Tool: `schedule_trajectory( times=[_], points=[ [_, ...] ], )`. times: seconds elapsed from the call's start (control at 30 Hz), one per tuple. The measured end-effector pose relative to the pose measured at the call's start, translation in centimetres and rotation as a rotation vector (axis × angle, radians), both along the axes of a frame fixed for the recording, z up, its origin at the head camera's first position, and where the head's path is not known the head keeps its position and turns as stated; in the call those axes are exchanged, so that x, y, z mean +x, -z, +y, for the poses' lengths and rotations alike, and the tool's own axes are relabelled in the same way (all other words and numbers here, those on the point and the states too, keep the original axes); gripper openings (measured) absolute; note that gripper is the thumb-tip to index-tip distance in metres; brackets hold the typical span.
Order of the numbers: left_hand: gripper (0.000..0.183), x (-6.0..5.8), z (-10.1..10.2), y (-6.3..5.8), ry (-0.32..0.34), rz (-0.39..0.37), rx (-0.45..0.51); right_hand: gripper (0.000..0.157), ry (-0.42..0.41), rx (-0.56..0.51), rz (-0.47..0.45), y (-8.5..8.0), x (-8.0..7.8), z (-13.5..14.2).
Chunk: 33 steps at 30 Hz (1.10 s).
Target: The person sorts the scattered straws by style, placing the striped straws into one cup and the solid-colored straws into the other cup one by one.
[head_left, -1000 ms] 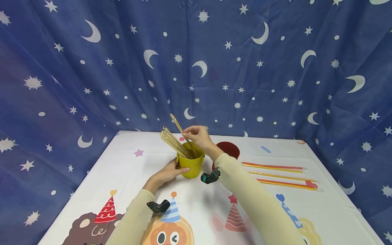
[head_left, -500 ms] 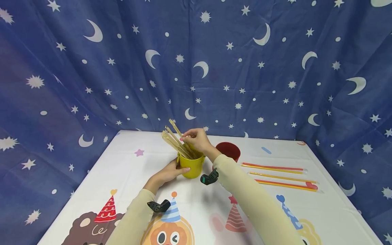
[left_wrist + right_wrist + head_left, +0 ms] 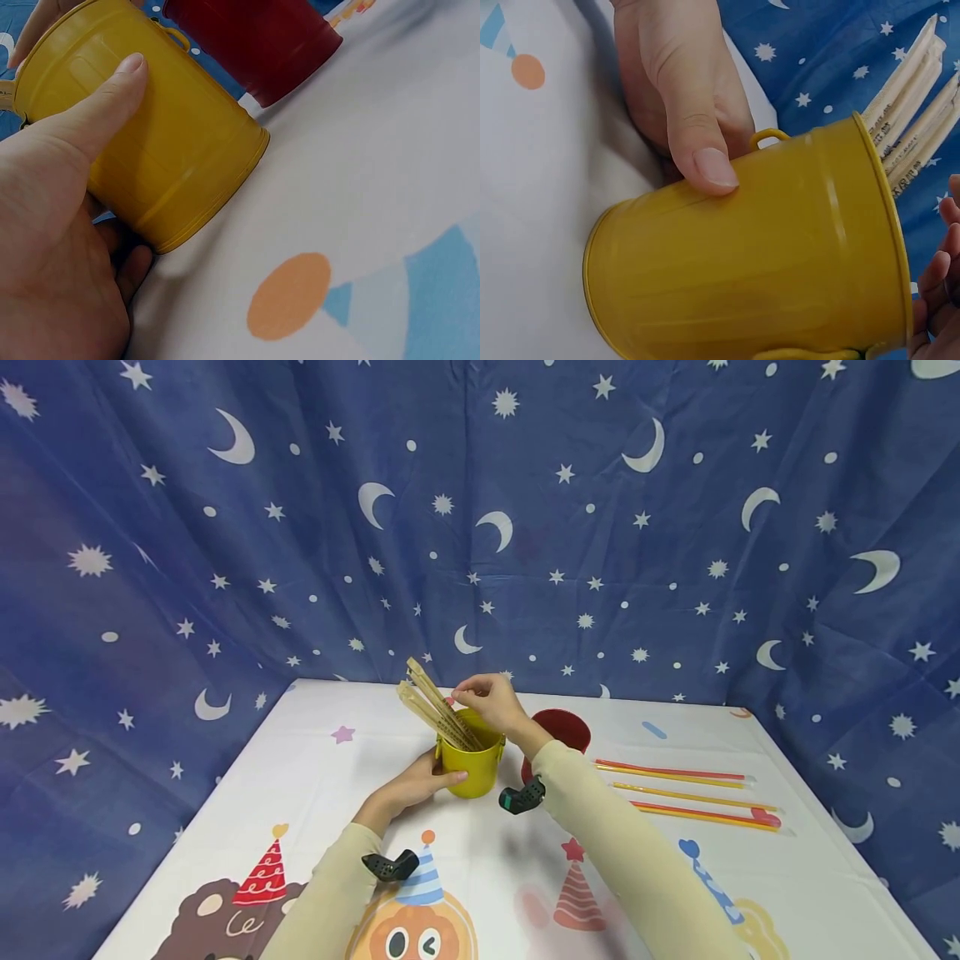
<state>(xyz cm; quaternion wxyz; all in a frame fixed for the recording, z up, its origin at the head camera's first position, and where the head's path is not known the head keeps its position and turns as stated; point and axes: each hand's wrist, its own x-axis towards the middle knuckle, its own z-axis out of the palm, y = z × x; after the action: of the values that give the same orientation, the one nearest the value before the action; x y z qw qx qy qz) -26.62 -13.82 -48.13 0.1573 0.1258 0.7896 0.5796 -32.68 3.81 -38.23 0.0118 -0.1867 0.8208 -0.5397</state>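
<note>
A small yellow bucket (image 3: 472, 772) stands on the white table. My left hand (image 3: 408, 785) holds its left side, the thumb (image 3: 112, 97) lying along the wall and the other fingers round behind. Several paper-wrapped chopsticks (image 3: 438, 710) lean to the left out of the bucket; their printed wrappers (image 3: 904, 112) show past the rim in the right wrist view. Above the rim, on the right, is my right hand (image 3: 491, 703), its fingers loosely bent and apart from the chopsticks. In the right wrist view those fingers (image 3: 935, 274) show partly at the edge, with nothing seen in them.
A red bucket (image 3: 561, 727) stands just right of the yellow one, partly behind my right forearm; its wall (image 3: 262, 45) shows in the left wrist view. Several red and yellow sticks in clear sleeves (image 3: 697, 793) lie at the right. A blue curtain (image 3: 480, 527) hangs behind the table.
My right hand has lowered one wrapped chopstick pair into the yellow bucket and let go of it. The pair now leans left with the others. My left hand has stayed on the bucket.
</note>
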Motion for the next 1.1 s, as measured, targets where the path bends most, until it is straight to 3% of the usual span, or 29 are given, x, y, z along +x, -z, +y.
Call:
schedule_trajectory(
  times=[0.53,0.8,1.1],
  points=[
    [0.092,-0.4,0.0,0.0,0.037,0.037,0.011,0.02,-0.07,-0.04,0.115,-1.4,2.7,4.7],
    [0.1,-0.6,0.1,0.0,0.052,0.064,0.043,0.02,-0.068,-0.039,0.159,-0.6,4.9,8.2],
    [0.1,-0.2,0.0,0.2,0.017,0.033,0.022,0.02,-0.049,-0.051,0.124,1.4,7.2,11.7]
  ],
)
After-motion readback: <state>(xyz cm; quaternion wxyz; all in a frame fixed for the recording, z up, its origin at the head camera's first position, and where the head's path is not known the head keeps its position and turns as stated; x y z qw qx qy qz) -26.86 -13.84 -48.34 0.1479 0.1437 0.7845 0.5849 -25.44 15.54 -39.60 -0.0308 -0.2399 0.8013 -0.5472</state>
